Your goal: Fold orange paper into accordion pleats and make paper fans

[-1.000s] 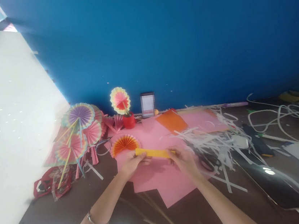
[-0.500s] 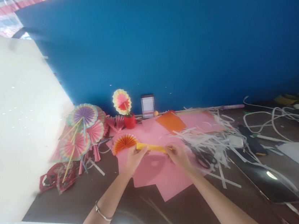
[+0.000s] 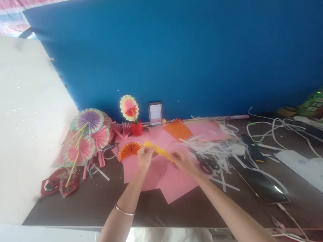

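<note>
Between my two hands stretches a narrow yellow paper strip (image 3: 161, 151), slanting down to the right above pink paper sheets (image 3: 175, 188). My left hand (image 3: 146, 156) pinches it near its upper left end. At the lower right end, my right hand (image 3: 182, 161) has closed fingers on it. Just left of my left hand lies an orange pleated paper fan (image 3: 129, 150), opened to a half circle. An orange paper sheet (image 3: 178, 130) rests on the pink paper beyond my hands.
Paper fans (image 3: 89, 122) on sticks are heaped at the left. A red pot (image 3: 136, 128) holds a round paper fan (image 3: 129, 107). White paper shreds (image 3: 212, 148) partly cover scissors (image 3: 206, 166) at the right. Beyond them lie a dark phone (image 3: 260, 185) and white cables (image 3: 271, 129).
The yellow strip has tilted, its right end now lower than its left. Both hands still hold it. The camera view has shifted slightly, showing more of the table's right side.
</note>
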`<state>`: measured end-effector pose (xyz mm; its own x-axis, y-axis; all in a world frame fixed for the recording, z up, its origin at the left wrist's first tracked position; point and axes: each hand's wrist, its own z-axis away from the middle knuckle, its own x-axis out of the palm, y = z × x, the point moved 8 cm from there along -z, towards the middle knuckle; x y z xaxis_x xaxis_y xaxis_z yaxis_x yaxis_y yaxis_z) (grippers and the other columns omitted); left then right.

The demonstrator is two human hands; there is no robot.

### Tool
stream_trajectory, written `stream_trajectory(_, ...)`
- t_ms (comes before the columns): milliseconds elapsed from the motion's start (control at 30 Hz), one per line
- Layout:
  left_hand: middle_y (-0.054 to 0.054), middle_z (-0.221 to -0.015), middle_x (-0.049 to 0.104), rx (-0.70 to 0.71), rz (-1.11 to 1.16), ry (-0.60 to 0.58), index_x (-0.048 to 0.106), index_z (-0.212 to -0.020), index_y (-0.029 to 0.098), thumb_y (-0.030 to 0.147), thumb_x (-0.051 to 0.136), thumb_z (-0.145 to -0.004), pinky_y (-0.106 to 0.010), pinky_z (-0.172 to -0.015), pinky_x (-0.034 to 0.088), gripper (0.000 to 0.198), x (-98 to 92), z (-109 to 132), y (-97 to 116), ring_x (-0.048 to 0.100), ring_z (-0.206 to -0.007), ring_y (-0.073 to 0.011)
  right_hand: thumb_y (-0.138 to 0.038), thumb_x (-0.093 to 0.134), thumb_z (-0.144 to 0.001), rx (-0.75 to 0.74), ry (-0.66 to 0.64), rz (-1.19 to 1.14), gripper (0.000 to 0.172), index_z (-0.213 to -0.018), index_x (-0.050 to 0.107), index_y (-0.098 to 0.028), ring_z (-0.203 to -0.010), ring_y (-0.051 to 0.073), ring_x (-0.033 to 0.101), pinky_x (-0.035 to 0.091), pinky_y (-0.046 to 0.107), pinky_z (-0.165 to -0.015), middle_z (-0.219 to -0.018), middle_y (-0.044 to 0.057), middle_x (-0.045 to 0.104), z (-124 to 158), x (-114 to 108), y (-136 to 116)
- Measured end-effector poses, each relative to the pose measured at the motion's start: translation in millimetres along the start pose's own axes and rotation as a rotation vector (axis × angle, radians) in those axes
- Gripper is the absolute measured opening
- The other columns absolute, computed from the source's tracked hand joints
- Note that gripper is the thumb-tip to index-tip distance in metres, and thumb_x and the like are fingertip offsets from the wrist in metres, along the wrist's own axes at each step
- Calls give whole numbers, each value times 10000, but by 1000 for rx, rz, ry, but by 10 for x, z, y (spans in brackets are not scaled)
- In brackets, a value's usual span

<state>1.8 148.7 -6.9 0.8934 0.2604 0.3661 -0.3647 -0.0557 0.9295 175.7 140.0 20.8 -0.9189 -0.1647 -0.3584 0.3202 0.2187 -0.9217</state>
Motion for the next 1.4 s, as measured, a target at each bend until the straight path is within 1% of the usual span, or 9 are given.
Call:
stream_trajectory(100, -39, -734, 652, 71, -80, 25, 593, -761, 142, 351, 742, -598, -337, -687, 528, 304, -90, -20, 40, 643, -693, -181, -480, 528, -763, -55, -105, 67, 304, -728, 592, -185, -572, 152, 571, 413, 240, -476, -684, 22, 622, -94, 100, -157)
stream_trajectory(200, -38, -748, 653, 113, -145, 38, 604, -769, 145, 348, 724, -613, -306, -679, 515, 282, -128, -28, 82, 638, -712, -176, -517, 504, -783, -30, -149, 4, 356, -752, 600, -175, -511, 131, 530, 376, 229, -433, -641, 16, 605, -106, 212, -183)
stream_trajectory(300, -25, -704, 644, 120, -219, 29, 610, -715, 150, 350, 711, -621, -275, -648, 494, 243, -127, -41, 80, 622, -684, -165, -533, 500, -785, 20, -128, -87, 378, -781, 582, -164, -462, 110, 501, 368, 216, -405, -613, 5, 586, -49, 292, -73)
stream_trajectory(433, -27, -693, 634, 94, -268, -56, 619, -698, 143, 351, 707, -623, -269, -638, 478, 238, -63, -53, 28, 601, -664, -154, -513, 539, -758, 76, -73, -102, 342, -760, 563, -172, -418, 95, 477, 351, 204, -368, -582, -15, 559, 11, 280, 54)
stream_trajectory(533, -15, -671, 619, 87, -301, -104, 619, -714, 148, 352, 707, -623, -256, -619, 468, 240, -25, -39, 25, 583, -632, -138, -488, 551, -747, 97, -52, -113, 311, -734, 558, -177, -403, 92, 468, 344, 206, -361, -567, -22, 548, 5, 240, 38)
stream_trajectory(767, -22, -677, 629, 82, -270, -199, 615, -714, 146, 375, 689, -645, -238, -592, 466, 250, 57, 40, 68, 590, -616, -132, -512, 515, -765, 102, -110, -179, 358, -668, 538, -168, -482, 112, 519, 380, 212, -422, -565, -4, 554, 17, 326, -66)
stream_trajectory(1067, -23, -686, 641, 86, -263, -194, 618, -706, 155, 364, 688, -648, -247, -610, 480, 228, 51, 21, 23, 604, -637, -143, -529, 532, -754, 105, -80, -99, 379, -624, 529, -174, -434, 96, 465, 326, 200, -373, -521, -10, 528, 19, 287, -75)
stream_trajectory(1233, -30, -700, 651, 93, -256, -186, 628, -729, 152, 355, 705, -634, -251, -609, 490, 237, 42, -1, 6, 616, -665, -157, -564, 503, -757, 127, -98, -140, 407, -659, 541, -171, -458, 117, 522, 377, 214, -392, -538, -1, 546, -1, 330, 8)
stream_trajectory(1400, -52, -779, 666, 113, -254, -145, 647, -796, 155, 372, 680, -672, -286, -680, 507, 252, 20, 2, 32, 633, -737, -178, -573, 496, -769, 148, -106, -176, 412, -684, 529, -172, -535, 154, 610, 354, 198, -393, -543, -12, 527, -4, 341, 51)
